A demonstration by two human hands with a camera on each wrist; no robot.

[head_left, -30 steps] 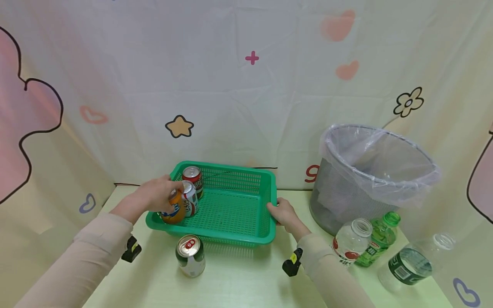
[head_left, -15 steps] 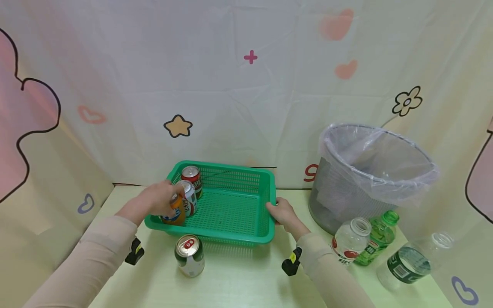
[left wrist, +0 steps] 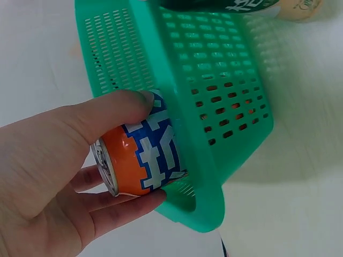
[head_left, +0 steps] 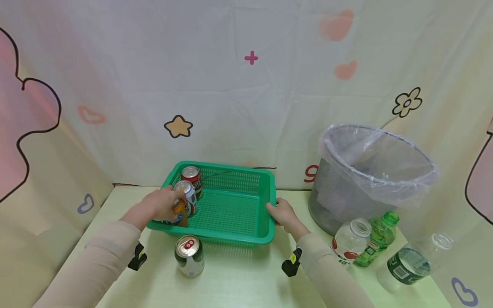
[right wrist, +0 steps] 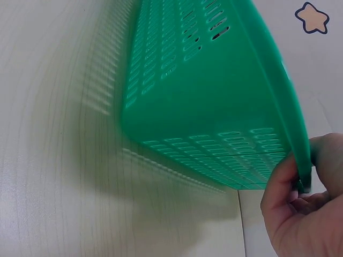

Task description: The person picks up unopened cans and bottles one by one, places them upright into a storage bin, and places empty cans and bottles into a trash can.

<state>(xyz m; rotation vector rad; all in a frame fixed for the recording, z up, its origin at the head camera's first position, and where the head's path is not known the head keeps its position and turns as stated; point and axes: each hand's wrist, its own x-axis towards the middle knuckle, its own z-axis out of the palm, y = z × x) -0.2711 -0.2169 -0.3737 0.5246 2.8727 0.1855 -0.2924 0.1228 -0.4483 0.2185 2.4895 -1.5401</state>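
My left hand [head_left: 161, 205] grips an orange soda can [left wrist: 128, 155] with blue and white lettering, thumb on one side and fingers on the other. This can is inside the near left corner of a green plastic basket [head_left: 231, 236]. Beside it in the basket stand a white and silver can [head_left: 188, 197] and, behind that, a red can [head_left: 194, 179]. My right hand [head_left: 284, 212] pinches the basket's right rim; in the right wrist view the thumb [right wrist: 327, 158] lies over the rim and fingers curl beneath. A dark green and pale can [head_left: 190, 256] stands on the table before the basket.
A mesh trash bin [head_left: 327, 192] lined with a clear bag stands at the right. Near it are a clear bottle with a red label [head_left: 350, 241], a green bottle [head_left: 379, 239] and a clear bottle with a green label [head_left: 408, 263]. A printed curtain [head_left: 231, 107] hangs behind.
My left hand has shifted slightly right and down with the orange can, which sits lower in the basket's near left corner. The right hand and basket stay nearly the same.
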